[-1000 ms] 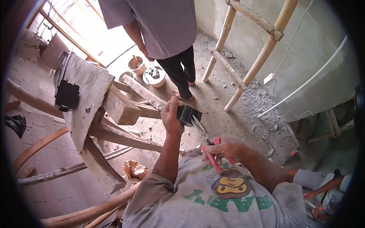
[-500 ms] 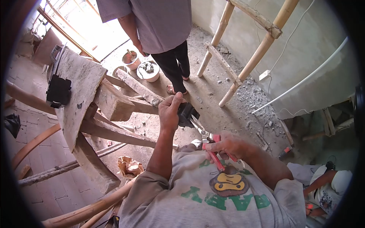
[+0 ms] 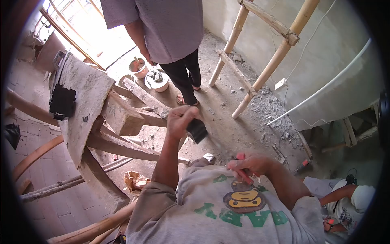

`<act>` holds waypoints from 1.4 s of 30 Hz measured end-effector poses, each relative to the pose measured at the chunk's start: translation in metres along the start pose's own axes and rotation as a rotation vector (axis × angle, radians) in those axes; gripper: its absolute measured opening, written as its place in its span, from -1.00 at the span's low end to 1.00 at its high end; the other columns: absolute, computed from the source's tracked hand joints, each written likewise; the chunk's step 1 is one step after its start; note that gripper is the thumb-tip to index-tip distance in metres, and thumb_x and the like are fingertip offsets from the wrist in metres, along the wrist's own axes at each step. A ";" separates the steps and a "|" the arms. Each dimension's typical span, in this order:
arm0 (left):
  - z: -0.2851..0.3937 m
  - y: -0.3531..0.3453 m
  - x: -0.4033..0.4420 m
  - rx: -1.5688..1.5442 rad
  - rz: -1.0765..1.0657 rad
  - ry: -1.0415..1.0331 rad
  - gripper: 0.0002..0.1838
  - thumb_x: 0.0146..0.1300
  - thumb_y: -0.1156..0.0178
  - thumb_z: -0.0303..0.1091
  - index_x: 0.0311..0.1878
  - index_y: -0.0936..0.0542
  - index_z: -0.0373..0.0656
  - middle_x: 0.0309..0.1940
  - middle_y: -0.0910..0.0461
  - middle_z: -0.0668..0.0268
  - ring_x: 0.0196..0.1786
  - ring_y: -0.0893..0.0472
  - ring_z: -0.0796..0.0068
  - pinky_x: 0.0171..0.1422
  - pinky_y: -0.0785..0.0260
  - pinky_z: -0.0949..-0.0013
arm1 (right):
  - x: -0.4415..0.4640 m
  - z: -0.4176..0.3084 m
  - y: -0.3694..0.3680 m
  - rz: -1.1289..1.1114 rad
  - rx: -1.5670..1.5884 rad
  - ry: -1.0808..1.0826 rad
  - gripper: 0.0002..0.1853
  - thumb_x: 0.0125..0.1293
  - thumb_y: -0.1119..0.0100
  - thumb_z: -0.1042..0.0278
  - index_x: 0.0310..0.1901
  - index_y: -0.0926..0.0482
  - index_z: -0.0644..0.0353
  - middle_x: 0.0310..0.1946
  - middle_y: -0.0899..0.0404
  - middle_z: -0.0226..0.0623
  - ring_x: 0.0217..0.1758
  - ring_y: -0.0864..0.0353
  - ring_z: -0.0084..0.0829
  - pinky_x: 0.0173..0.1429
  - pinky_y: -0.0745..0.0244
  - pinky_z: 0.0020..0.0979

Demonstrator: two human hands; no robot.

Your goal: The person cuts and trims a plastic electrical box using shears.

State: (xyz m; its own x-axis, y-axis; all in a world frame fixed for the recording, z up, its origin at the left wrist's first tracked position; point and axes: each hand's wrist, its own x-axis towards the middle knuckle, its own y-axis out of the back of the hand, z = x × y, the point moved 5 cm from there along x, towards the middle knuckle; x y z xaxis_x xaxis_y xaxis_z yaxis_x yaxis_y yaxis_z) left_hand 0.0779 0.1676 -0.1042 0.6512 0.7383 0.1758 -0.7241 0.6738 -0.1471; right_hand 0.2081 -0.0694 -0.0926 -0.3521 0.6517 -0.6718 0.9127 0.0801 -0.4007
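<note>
My left hand (image 3: 181,121) is closed around a black box-like part (image 3: 197,131), held out over the floor in front of my chest. To the right and nearer my shirt, my right hand (image 3: 252,164) grips red-handled pliers (image 3: 243,174). Motion blurs the metal jaws, so their position cannot be made out. The pliers and the black part are apart. A similar black piece (image 3: 63,102) lies on the rough board (image 3: 83,87) at the left.
A person (image 3: 162,28) stands ahead beside two buckets (image 3: 156,80). A wooden ladder (image 3: 270,67) leans right of them, near a white socket box (image 3: 280,84). Timbers (image 3: 122,146) fill the left. Another person (image 3: 345,199) is at lower right.
The pliers have come away from the black part, and my right hand has drawn back to the right. My left hand has shifted slightly left, tilting the part.
</note>
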 end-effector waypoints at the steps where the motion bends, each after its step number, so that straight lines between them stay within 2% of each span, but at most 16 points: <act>1: 0.000 0.004 0.002 -0.106 0.052 0.002 -0.61 0.42 -0.15 -0.14 -0.43 -0.61 -0.25 -0.56 -0.58 0.33 -0.50 -0.53 0.63 -0.41 -0.34 0.51 | -0.003 -0.007 0.006 0.140 -0.122 -0.024 -0.67 0.36 -0.19 0.09 -0.17 -0.59 0.26 -0.49 -0.60 -0.33 -0.57 -0.55 -0.56 -0.45 -0.42 -0.49; 2: -0.001 0.004 0.001 -0.344 0.052 0.110 -0.58 0.43 -0.14 -0.06 -0.41 -0.58 -0.23 -0.58 -0.55 0.32 -0.54 -0.54 0.59 -0.45 -0.37 0.51 | -0.010 -0.017 0.009 0.277 -0.246 -0.048 -0.68 0.34 -0.21 0.12 -0.21 -0.61 0.27 -0.49 -0.60 -0.32 -0.57 -0.54 -0.54 -0.45 -0.42 -0.46; 3: -0.005 0.005 0.000 -0.337 0.144 0.177 -0.56 0.43 -0.14 -0.03 -0.40 -0.60 -0.24 -0.57 -0.56 0.32 -0.56 -0.53 0.59 -0.46 -0.37 0.52 | -0.015 -0.023 0.012 0.410 -0.371 -0.071 -0.70 0.32 -0.24 0.14 -0.25 -0.62 0.28 -0.50 -0.61 -0.32 -0.57 -0.54 -0.53 -0.46 -0.42 -0.44; 5: -0.015 0.002 0.001 -0.317 0.320 0.307 -0.51 0.43 -0.14 0.02 -0.39 -0.63 -0.28 -0.56 -0.58 0.31 -0.59 -0.51 0.61 -0.48 -0.36 0.53 | -0.015 -0.029 0.012 0.560 -0.451 0.033 -0.71 0.29 -0.26 0.18 -0.19 -0.63 0.29 -0.48 -0.61 -0.30 -0.52 -0.55 -0.53 -0.39 -0.44 -0.43; 9: -0.014 -0.017 0.003 -0.309 0.296 0.348 -0.43 0.44 -0.08 0.09 -0.39 -0.63 -0.30 -0.55 -0.59 0.26 -0.58 -0.54 0.58 -0.46 -0.39 0.51 | -0.024 -0.047 0.008 0.792 -0.631 0.294 -0.73 0.24 -0.29 0.27 -0.16 -0.63 0.31 -0.47 -0.58 -0.32 -0.42 -0.55 -0.52 -0.27 -0.46 -0.42; 12: -0.018 -0.024 0.003 -0.300 0.302 0.437 -0.42 0.45 -0.06 0.10 -0.39 -0.63 -0.31 -0.54 -0.59 0.25 -0.56 -0.55 0.56 -0.44 -0.42 0.50 | -0.013 -0.041 0.007 0.764 -0.517 0.384 -0.74 0.23 -0.27 0.30 -0.14 -0.62 0.29 -0.47 -0.57 -0.28 -0.41 -0.54 -0.49 -0.25 -0.46 -0.40; 15: -0.027 -0.029 0.004 -0.332 0.189 0.463 -0.41 0.46 -0.05 0.10 -0.38 -0.63 -0.32 -0.53 -0.60 0.25 -0.56 -0.56 0.55 -0.43 -0.43 0.49 | -0.003 -0.028 -0.006 0.516 -0.233 0.252 -0.74 0.24 -0.27 0.28 -0.11 -0.63 0.25 -0.46 -0.60 -0.16 -0.41 -0.58 -0.33 -0.23 -0.49 -0.32; 18: -0.020 -0.035 0.003 -0.262 0.190 0.544 -0.38 0.46 -0.03 0.14 -0.37 -0.64 -0.33 -0.54 -0.60 0.26 -0.55 -0.56 0.56 -0.43 -0.42 0.49 | -0.003 -0.026 -0.001 0.620 -0.755 0.352 -0.72 0.28 -0.24 0.24 -0.10 -0.62 0.26 -0.44 -0.63 -0.02 -0.36 -0.65 -0.13 -0.20 -0.52 -0.22; 21: -0.025 -0.040 0.005 -0.152 0.122 0.568 -0.34 0.43 -0.02 0.21 -0.37 -0.65 -0.32 -0.54 -0.60 0.27 -0.55 -0.55 0.58 -0.42 -0.42 0.49 | -0.010 -0.031 0.009 0.794 -0.963 0.370 -0.72 0.31 -0.20 0.20 -0.17 -0.63 0.29 -0.42 -0.64 0.05 -0.30 -0.67 0.02 -0.18 -0.54 -0.10; 24: -0.025 -0.046 0.005 -0.090 0.090 0.605 -0.40 0.41 -0.07 0.18 -0.40 -0.61 -0.26 -0.56 -0.57 0.28 -0.57 -0.55 0.54 -0.45 -0.42 0.47 | -0.019 -0.039 0.019 0.835 -1.120 0.165 -0.72 0.31 -0.15 0.20 -0.28 -0.63 0.30 -0.43 -0.63 0.08 -0.30 -0.67 0.06 -0.18 -0.55 -0.03; 27: -0.036 -0.049 0.007 -0.074 0.071 0.600 -0.39 0.41 -0.08 0.19 -0.43 -0.62 -0.25 -0.57 -0.58 0.29 -0.58 -0.54 0.56 -0.44 -0.41 0.48 | -0.018 -0.036 0.030 0.782 -1.160 0.126 -0.72 0.31 -0.13 0.20 -0.37 -0.64 0.27 -0.46 -0.63 0.09 -0.32 -0.67 0.07 -0.19 -0.55 -0.01; 30: -0.033 -0.054 0.006 0.022 0.039 0.624 -0.38 0.41 -0.08 0.19 -0.44 -0.63 -0.25 -0.60 -0.57 0.31 -0.59 -0.53 0.58 -0.43 -0.39 0.50 | -0.019 -0.044 0.027 0.787 -1.181 0.130 -0.72 0.31 -0.13 0.21 -0.39 -0.65 0.26 -0.48 -0.63 0.09 -0.32 -0.68 0.07 -0.17 -0.55 -0.02; 33: -0.045 -0.052 0.006 0.108 0.000 0.623 -0.28 0.38 -0.04 0.30 -0.43 -0.68 -0.29 -0.59 -0.57 0.32 -0.54 -0.51 0.59 -0.39 -0.37 0.47 | -0.018 -0.043 0.028 0.779 -1.206 0.162 -0.72 0.30 -0.13 0.21 -0.40 -0.65 0.26 -0.48 -0.63 0.08 -0.32 -0.68 0.08 -0.18 -0.56 -0.03; 36: -0.055 -0.053 0.004 0.156 -0.045 0.638 -0.27 0.38 -0.03 0.31 -0.45 -0.69 -0.27 -0.59 -0.58 0.31 -0.53 -0.51 0.58 -0.36 -0.38 0.46 | -0.013 -0.041 0.031 0.780 -1.215 0.098 -0.71 0.31 -0.13 0.20 -0.37 -0.65 0.27 -0.47 -0.63 0.07 -0.30 -0.68 0.07 -0.16 -0.55 -0.03; 39: -0.067 -0.054 0.004 0.158 -0.097 0.622 -0.31 0.41 -0.01 0.27 -0.48 -0.65 -0.23 -0.62 -0.56 0.35 -0.58 -0.51 0.60 -0.42 -0.38 0.47 | -0.010 -0.037 0.035 0.759 -1.191 0.064 -0.70 0.33 -0.11 0.17 -0.34 -0.66 0.25 -0.44 -0.65 0.05 -0.27 -0.69 0.05 -0.12 -0.55 -0.03; 42: -0.072 -0.053 0.004 0.291 -0.120 0.610 -0.28 0.41 0.02 0.29 -0.49 -0.65 -0.24 -0.63 -0.56 0.34 -0.58 -0.50 0.58 -0.41 -0.38 0.45 | -0.008 -0.039 0.032 0.700 -1.161 0.032 -0.68 0.33 -0.12 0.12 -0.28 -0.67 0.24 -0.36 -0.66 0.04 -0.18 -0.68 0.01 -0.06 -0.54 -0.06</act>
State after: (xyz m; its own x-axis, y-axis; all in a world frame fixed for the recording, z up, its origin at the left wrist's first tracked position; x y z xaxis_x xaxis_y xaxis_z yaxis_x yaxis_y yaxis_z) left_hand 0.1354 0.1376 -0.1661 0.6804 0.6022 -0.4176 -0.6149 0.7792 0.1218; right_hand 0.2479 -0.0423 -0.0760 0.2448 0.8336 -0.4951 0.5497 0.3013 0.7791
